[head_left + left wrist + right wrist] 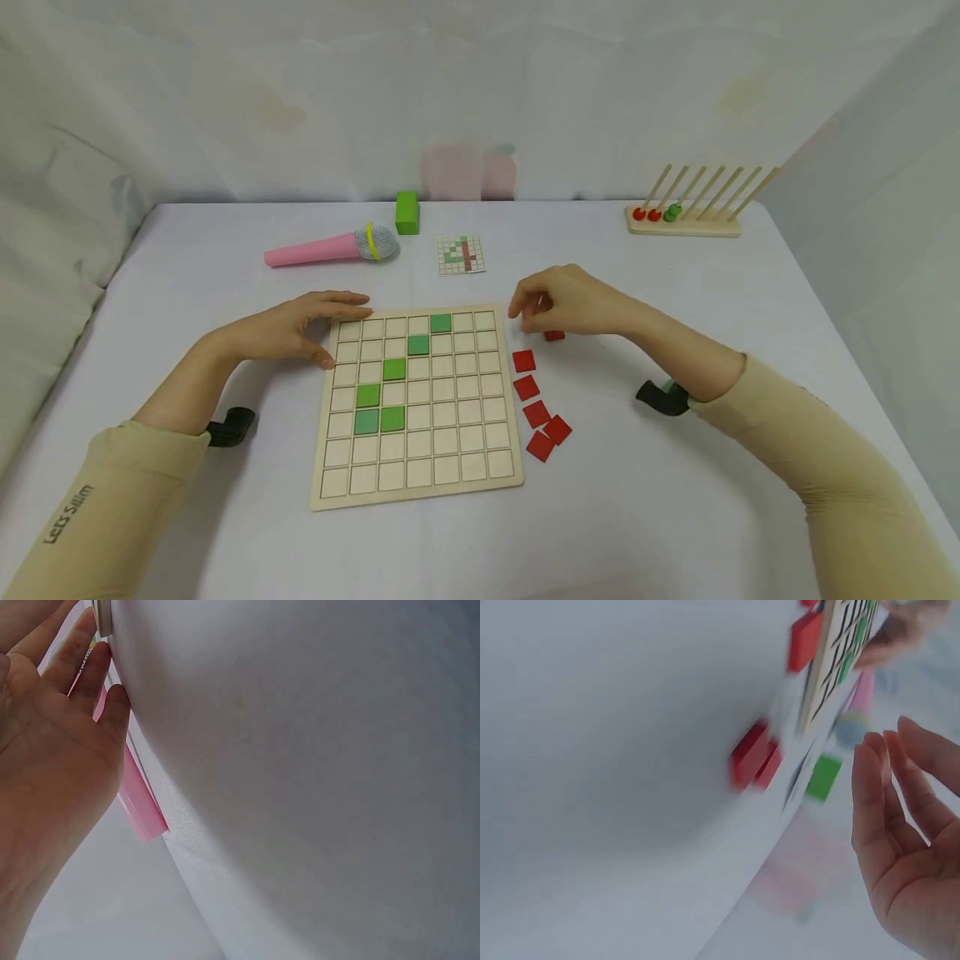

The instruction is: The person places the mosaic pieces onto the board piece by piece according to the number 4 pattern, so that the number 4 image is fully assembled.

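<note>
A wooden grid board lies on the table with several green tiles in its squares, most of them in a slanting row. My left hand rests at the board's upper left corner, fingers extended and fingertips at the edge. Beyond the upper right corner, my right hand hovers with loosely bent fingers. Nothing shows between its fingertips in the right wrist view. Beneath it are red tiles, partly hidden in the head view. More red tiles run down the board's right side.
Behind the board lies a small pattern card. A pink toy microphone and a green block are at the back left. A wooden peg stand with red and green beads is at the back right.
</note>
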`<act>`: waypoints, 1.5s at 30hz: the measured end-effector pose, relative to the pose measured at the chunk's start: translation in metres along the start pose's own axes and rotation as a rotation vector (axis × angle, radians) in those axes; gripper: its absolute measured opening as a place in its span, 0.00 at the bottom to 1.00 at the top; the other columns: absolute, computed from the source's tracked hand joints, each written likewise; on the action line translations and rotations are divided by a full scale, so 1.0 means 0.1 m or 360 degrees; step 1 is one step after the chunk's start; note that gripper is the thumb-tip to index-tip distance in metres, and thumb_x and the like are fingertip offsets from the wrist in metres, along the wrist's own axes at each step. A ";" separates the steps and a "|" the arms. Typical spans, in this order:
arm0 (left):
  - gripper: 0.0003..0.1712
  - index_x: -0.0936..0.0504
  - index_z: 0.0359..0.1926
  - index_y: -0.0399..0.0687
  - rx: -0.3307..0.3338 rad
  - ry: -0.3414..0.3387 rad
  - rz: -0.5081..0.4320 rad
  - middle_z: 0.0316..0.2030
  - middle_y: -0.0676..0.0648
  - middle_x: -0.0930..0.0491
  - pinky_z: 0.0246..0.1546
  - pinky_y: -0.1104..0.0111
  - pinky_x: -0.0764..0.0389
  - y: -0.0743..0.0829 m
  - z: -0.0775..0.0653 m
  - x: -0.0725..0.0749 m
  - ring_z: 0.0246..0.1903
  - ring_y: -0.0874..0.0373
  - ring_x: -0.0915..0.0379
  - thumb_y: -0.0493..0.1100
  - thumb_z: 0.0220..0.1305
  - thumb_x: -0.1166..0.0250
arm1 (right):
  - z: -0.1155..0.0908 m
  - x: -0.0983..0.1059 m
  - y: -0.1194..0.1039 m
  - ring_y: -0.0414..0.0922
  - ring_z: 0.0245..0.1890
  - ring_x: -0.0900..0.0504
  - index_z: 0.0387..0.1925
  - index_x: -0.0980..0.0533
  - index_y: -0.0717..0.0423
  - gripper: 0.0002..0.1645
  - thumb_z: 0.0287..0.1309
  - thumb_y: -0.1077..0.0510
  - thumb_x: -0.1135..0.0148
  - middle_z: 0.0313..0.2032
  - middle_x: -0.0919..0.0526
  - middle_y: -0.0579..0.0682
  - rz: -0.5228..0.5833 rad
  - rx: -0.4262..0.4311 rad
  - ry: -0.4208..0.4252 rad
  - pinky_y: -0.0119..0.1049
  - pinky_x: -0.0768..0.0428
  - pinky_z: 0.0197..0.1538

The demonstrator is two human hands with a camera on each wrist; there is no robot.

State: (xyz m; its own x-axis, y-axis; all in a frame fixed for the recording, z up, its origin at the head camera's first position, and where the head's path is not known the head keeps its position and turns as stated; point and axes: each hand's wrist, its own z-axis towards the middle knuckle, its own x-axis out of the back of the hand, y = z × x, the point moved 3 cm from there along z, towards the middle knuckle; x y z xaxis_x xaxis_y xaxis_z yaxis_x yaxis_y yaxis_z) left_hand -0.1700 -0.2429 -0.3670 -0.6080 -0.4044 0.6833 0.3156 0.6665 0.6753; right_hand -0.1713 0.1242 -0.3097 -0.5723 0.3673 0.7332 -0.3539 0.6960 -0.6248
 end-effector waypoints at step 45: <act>0.43 0.33 0.64 0.62 0.0000 0.0008 0.0027 0.71 0.53 0.45 0.66 0.46 0.53 0.01 -0.02 0.00 0.72 0.48 0.57 0.40 0.45 0.28 | -1.23 0.14 1.30 0.39 0.44 0.30 0.37 0.21 0.44 0.19 0.38 0.55 0.27 0.40 0.25 0.45 0.0177 0.0106 -0.0464 0.26 0.30 0.49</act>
State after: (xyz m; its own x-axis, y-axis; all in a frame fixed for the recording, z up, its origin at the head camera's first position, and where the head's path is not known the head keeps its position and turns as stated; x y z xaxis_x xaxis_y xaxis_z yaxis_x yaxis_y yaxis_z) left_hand -0.1682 -0.2431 -0.3656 -0.5988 -0.3961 0.6961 0.3259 0.6734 0.6636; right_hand -0.1343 0.2964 -0.3476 -0.7949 0.2397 0.5574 -0.3195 0.6157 -0.7203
